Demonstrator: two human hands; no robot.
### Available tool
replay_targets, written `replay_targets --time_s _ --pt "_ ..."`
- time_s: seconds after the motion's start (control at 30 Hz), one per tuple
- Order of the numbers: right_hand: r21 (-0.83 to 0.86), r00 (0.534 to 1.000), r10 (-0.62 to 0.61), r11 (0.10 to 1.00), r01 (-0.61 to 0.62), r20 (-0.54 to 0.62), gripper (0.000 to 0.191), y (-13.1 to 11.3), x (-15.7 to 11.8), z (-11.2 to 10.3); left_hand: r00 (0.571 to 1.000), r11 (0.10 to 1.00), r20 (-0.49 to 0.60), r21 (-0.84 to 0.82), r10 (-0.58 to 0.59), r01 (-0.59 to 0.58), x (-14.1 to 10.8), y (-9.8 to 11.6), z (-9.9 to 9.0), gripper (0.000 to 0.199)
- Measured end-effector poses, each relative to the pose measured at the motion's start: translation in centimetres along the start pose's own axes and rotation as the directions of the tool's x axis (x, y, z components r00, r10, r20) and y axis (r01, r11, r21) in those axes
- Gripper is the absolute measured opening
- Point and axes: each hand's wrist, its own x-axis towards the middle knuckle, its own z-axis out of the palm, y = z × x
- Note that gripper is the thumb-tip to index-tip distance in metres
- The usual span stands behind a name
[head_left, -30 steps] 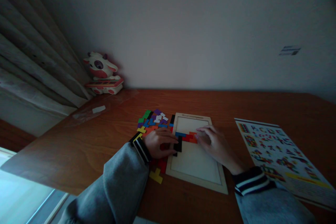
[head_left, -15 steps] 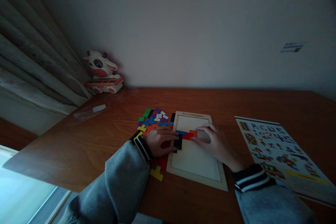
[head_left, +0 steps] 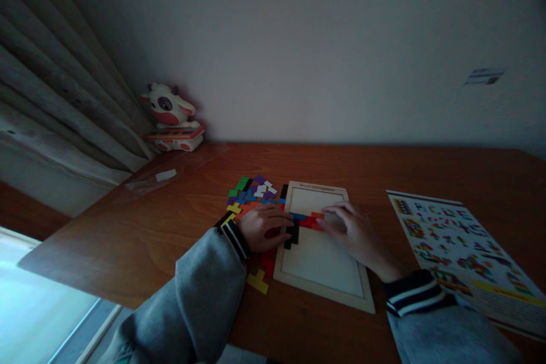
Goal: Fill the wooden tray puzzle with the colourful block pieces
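A pale wooden puzzle tray [head_left: 324, 297] lies on the table in front of me. Across its middle runs a row of flat pieces: a blue piece [head_left: 297, 216], a red piece [head_left: 307, 222] and an orange piece [head_left: 317, 217] at the right end. Below the blue one sits a stepped black piece [head_left: 294, 233]. My right hand [head_left: 352, 233] has its thumb and index finger at the right end of the orange piece, closed around its edge. My left hand [head_left: 265, 227] rests over the tray's left rim, fingers stretched and thumb apart, its tips near the black and blue pieces.
Loose coloured puzzle pieces [head_left: 245, 196] lie left of the tray, with a yellow piece [head_left: 258, 281] nearer me. A printed pattern sheet [head_left: 452, 233] is at the right. A cow toy with a keyboard [head_left: 173, 116] and a clear plastic bag [head_left: 147, 182] are at the left.
The view has turned slightly left, so everything sits a little further right. My right thumb and index finger have shifted slightly at the orange piece. My left hand stays in place.
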Motion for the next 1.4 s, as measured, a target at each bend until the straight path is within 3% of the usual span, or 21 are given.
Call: replay_targets --time_s 0.1,0.23,0.37,0.53,0.7,0.77,1.03,1.2,1.4 --pt "0.011 1.0 0.006 1.0 -0.006 -0.01 0.032 0.1 0.0 0.1 0.996 0.993 -0.052 0.096 -0.069 0.074 -0.1 -0.7 -0.3 0.024" --pt "0.02 1.0 -0.008 1.0 0.008 -0.015 0.031 0.3 -0.1 0.2 0.931 0.895 -0.175 0.266 -0.319 0.357 -1.0 -2.5 -0.5 0.027" --pt "0.007 1.0 -0.002 1.0 0.002 -0.012 0.03 0.2 -0.1 0.3 0.871 0.802 -0.128 0.345 -0.475 0.488 -1.5 -3.2 -0.7 0.031" --pt "0.008 1.0 0.0 1.0 0.0 -0.009 0.029 0.2 -0.1 0.2 0.684 0.555 -0.164 0.467 -0.711 0.689 -1.2 -2.0 -2.2 0.025" --pt "0.017 1.0 0.011 1.0 -0.011 0.0 0.029 0.0 -0.1 0.1 0.496 0.35 -0.164 0.525 -0.853 0.775 -1.9 -1.5 -3.7 0.028" --pt "0.021 1.0 0.011 1.0 -0.011 -0.007 0.028 -0.1 -0.1 0.0 0.449 0.32 -0.125 0.536 -0.885 0.781 -2.3 -1.6 -4.1 0.03" --pt "0.022 1.0 0.007 1.0 -0.007 -0.027 0.027 -0.3 -0.1 -0.1 0.431 0.34 -0.054 0.53 -0.901 0.777 -2.0 -1.8 -5.0 0.025" --pt "0.033 1.0 0.011 0.999 -0.01 -0.022 0.027 -0.2 -0.1 0.0 0.415 0.31 -0.118 0.491 -0.902 0.814 -2.2 -2.2 -4.7 0.029" --pt "0.029 1.0 0.005 1.0 -0.005 -0.02 0.027 -0.2 -0.1 -0.1 0.494 0.368 -0.191 0.459 -0.848 0.809 -2.3 -2.4 -4.5 0.03"
